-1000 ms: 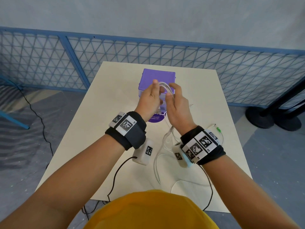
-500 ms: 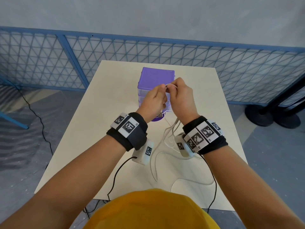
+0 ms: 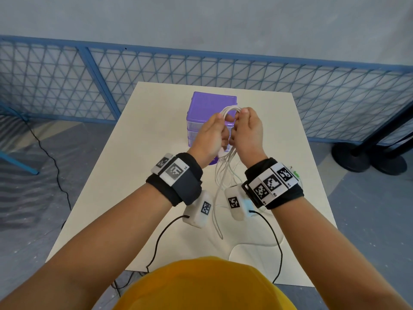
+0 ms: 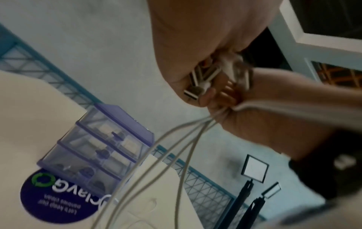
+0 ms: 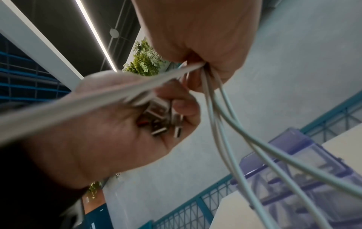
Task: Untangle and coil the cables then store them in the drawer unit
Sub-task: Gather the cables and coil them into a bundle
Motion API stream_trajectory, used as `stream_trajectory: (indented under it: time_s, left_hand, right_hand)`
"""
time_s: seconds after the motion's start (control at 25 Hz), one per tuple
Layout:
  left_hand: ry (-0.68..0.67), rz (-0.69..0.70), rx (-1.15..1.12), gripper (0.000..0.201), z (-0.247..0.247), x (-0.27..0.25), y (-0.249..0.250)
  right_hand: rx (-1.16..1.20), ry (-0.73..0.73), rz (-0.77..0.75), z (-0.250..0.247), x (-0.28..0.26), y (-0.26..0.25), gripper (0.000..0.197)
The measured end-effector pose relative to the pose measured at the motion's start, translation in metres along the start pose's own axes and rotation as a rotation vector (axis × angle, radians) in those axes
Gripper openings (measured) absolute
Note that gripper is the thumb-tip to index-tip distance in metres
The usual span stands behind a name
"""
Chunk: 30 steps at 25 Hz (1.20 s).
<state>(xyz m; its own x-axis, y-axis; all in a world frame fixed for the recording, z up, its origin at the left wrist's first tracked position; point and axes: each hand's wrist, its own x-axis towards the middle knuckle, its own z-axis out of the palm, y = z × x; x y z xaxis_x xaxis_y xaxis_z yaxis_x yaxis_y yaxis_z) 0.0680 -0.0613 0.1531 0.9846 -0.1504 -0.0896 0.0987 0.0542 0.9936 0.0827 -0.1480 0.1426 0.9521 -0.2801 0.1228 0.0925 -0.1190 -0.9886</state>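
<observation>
The left hand [image 3: 211, 136] & right hand [image 3: 247, 133] both grip the white cables [image 3: 228, 111] in a loop over the bench [image 3: 134, 175], in front of the purple drawer unit [image 3: 213, 101]; loose ends could snag & knot again.

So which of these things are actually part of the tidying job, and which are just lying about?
Part of the job:
- white cables, gripped by left hand and right hand
- purple drawer unit

Just there:
- round purple sticker
- blue mesh fence
- black stand bases
</observation>
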Motion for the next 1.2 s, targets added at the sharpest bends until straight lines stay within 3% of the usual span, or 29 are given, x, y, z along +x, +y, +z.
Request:
stream_trajectory:
  time_s: [0.16, 0.28, 0.52, 0.76, 1.0, 1.2]
  left_hand:
    - [0.083, 0.216, 0.325, 0.037, 0.007, -0.002, -0.005]
    - [0.109, 0.278, 0.407, 0.044, 0.004, 0.002, -0.008]
    - [0.111, 0.148, 0.446, 0.035, 0.001, 0.005, -0.007]
    - [0.049, 0.234, 0.548, 0.043, -0.005, -0.001, -0.017]
    - [-0.141, 0.145, 0.378, 0.035, -0.015, -0.005, -0.017]
    - [-0.257, 0.103, 0.383, 0.038, -0.014, -0.007, -0.011]
  right_hand:
    - [-0.010, 0.007, 0.046, 0.004, 0.000, 0.004, 0.036]
    - [-0.006, -0.042, 0.076, 0.003, -0.003, 0.001, 0.036]
    - [0.028, -0.118, 0.014, 0.005, -0.016, -0.004, 0.033]
    - [-0.050, -0.092, 0.000, 0.007, -0.009, 0.005, 0.027]
    - [-0.133, -0.450, -0.037, -0.015, 0.000, -0.004, 0.030]
    - [-0.227, -0.516, -0.133, -0.021, 0.006, -0.010, 0.029]
